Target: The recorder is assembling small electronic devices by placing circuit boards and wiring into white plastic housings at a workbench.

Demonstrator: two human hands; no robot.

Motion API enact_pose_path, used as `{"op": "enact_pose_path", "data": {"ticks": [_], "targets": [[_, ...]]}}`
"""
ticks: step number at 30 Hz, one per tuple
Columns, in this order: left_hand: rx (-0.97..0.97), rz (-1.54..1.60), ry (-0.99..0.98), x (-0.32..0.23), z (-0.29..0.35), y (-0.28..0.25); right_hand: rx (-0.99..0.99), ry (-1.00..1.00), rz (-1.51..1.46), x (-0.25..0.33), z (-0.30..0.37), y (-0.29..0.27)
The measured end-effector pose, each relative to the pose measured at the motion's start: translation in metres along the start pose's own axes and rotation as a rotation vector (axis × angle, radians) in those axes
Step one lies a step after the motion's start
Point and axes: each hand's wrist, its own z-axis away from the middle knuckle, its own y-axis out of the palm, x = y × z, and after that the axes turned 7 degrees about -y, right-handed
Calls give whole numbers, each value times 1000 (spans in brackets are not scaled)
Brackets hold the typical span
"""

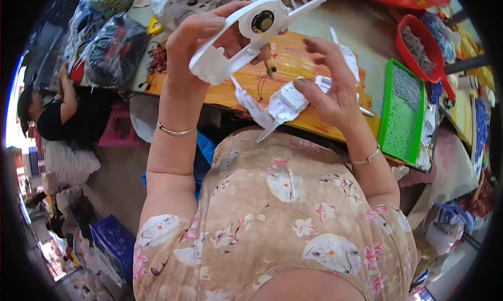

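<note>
My left hand (184, 41) is raised above the table, its fingers closed around a white plastic shell (209, 65). A round black speaker (263, 21) sits in the shell. Thin wires with a small end piece (270, 70) hang just below it. To the right, my right hand (335, 94) has its fingers apart and slightly blurred, with nothing seen in them. Beneath and beside that hand lies a white moulded part (288, 103) at the table's near edge. Another white piece (348, 60) lies behind the right hand, partly covered.
An orange-yellow taped board (220, 97) covers the table's near part. At right are a green tray (386, 117) of small grey pieces and a red scoop (443, 73). Red-black wires (156, 62) and a dark plastic bag (116, 49) lie left. Another person (63, 109) sits near a pink stool (119, 125).
</note>
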Motion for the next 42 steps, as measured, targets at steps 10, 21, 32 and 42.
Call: {"op": "enact_pose_path", "data": {"ticks": [10,21,32,42], "targets": [[74,248,-125,34,-24,-14,44,285,-918,-7,-11,1],[-896,-323,-55,96,-10,-36,-36,712,-993,-40,-3,19],[-627,-566,-202,109,29,-23,63,595,-558,-29,7,30],[-507,-560,-295,102,33,-14,408,20,473,-10,19,54]]}}
